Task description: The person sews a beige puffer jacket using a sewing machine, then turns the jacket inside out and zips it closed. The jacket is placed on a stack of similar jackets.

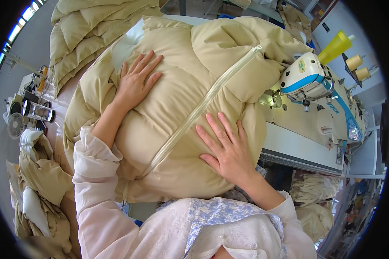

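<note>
A puffy beige padded jacket [168, 103] lies spread over the table in front of me. Its pale zipper [203, 103] runs slantwise from the lower left up to the right, ending near the sewing machine. My left hand [136, 80] rests flat on the fabric left of the zipper, fingers apart. To the right of the zipper, my right hand [227, 149] also lies flat with its fingers spread. Neither hand grips anything.
A white and blue sewing machine [304, 77] stands right, with yellow thread cones [354, 62] behind it. More beige padded pieces [90, 34] lie far left, and others [43, 181] near left. A glass jar [38, 111] and small fan [16, 125] stand at the left edge.
</note>
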A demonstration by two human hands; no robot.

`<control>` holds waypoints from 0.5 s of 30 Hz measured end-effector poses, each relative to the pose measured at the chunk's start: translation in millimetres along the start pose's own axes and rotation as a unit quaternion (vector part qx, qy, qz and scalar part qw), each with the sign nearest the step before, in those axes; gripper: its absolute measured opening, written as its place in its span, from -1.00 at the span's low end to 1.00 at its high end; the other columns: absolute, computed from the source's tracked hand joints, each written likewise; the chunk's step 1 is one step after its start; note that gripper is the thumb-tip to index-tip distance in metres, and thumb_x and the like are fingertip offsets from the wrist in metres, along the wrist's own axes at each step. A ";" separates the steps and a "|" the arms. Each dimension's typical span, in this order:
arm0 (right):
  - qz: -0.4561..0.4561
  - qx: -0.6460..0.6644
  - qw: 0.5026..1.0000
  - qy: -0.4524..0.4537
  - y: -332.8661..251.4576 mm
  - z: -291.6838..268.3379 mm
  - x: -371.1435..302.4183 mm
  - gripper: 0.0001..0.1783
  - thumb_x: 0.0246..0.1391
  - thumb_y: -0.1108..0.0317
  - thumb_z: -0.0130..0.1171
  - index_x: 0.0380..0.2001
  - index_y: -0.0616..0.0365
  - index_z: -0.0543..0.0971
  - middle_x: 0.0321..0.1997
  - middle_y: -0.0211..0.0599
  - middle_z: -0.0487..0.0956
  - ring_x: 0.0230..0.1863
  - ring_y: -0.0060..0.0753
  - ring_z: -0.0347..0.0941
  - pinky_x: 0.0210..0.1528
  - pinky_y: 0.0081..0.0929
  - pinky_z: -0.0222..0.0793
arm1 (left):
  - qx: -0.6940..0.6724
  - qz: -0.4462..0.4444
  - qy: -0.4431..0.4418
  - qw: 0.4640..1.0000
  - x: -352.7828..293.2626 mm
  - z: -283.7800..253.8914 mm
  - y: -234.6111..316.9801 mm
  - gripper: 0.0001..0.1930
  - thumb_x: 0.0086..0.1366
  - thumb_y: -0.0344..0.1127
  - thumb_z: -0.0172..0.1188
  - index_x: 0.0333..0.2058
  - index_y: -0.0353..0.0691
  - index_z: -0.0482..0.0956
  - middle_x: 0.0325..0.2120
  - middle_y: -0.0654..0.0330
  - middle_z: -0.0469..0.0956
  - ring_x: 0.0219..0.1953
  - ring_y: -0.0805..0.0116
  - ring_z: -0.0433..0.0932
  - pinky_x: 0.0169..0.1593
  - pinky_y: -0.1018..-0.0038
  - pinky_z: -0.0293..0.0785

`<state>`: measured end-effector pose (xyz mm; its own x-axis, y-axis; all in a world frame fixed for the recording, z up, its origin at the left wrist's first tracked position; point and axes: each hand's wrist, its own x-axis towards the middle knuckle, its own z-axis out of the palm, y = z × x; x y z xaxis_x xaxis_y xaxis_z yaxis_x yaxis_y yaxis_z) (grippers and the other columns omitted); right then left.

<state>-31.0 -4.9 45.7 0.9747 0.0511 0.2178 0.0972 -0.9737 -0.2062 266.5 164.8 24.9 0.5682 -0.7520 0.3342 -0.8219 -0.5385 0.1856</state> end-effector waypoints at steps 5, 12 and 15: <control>-0.005 0.035 0.999 0.027 4.3 -2.3 -1.5 -0.21 0.07 -0.03 0.25 0.36 -0.13 0.34 0.51 -0.25 0.15 0.50 -0.04 0.02 0.35 0.29 0.06 | -0.007 -0.005 -0.001 1.000 1.3 0.2 0.1 -0.47 0.48 0.13 -0.11 0.37 0.25 0.26 0.42 0.24 0.15 0.45 0.08 0.07 0.42 -0.18 -0.15; -0.016 0.059 0.996 0.065 6.0 -4.0 -2.9 -0.32 0.13 0.01 0.22 0.31 -0.10 0.41 0.47 -0.26 0.23 0.47 -0.07 0.10 0.34 0.28 0.09 | 0.000 0.012 0.047 0.999 -0.2 -10.3 6.2 -0.48 0.45 0.02 0.02 0.34 0.15 0.33 0.37 0.22 0.25 0.43 0.08 0.13 0.43 -0.14 -0.16; -0.019 0.044 0.997 0.062 4.9 -5.3 -2.8 -0.36 0.14 0.02 0.22 0.28 -0.10 0.44 0.46 -0.26 0.24 0.46 -0.06 0.11 0.34 0.25 0.10 | -0.013 0.091 0.074 0.993 -3.2 -38.2 31.0 -0.50 0.38 -0.18 0.15 0.28 0.04 0.41 0.30 0.21 0.37 0.40 0.09 0.21 0.44 -0.09 -0.16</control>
<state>-34.3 -11.1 49.1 0.9379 0.0548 0.3427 0.1566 -0.9480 -0.2771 237.7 165.0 64.9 0.3997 -0.7705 0.4965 -0.9122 -0.3875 0.1329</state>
